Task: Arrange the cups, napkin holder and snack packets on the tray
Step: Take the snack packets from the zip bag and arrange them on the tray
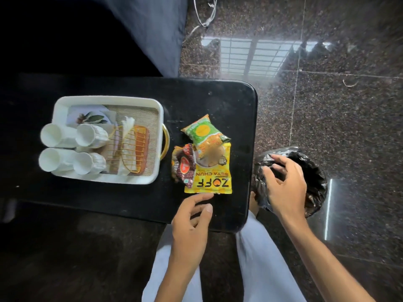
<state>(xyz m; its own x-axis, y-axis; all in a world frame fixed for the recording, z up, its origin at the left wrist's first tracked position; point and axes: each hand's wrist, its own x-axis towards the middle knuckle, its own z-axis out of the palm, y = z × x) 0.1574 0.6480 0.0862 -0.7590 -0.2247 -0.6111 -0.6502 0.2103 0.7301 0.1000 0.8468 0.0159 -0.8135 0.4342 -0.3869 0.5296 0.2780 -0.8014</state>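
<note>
Your left hand (pixel 192 219), fingers loose, sits just below the yellow Zoff packet (pixel 209 182) mid-frame; your right hand (pixel 285 184) spreads, empty, over the black bin bag (pixel 316 182).

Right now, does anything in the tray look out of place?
Yes. The four cups lie on their sides at the tray's left end, and the napkin holder is tipped over beside them.

Low black table (pixel 130 88) on a polished dark granite floor (pixel 349 127)

The speckled tiles fill the right of the frame, and a barred window's bright reflection (pixel 250 57) lies at upper centre. Blue cloth-covered furniture (pixel 157 29) stands at upper left with a white cable (pixel 207 16) beside it. A bin lined with a black bag (pixel 316 184) sits at the table's right edge.
</note>
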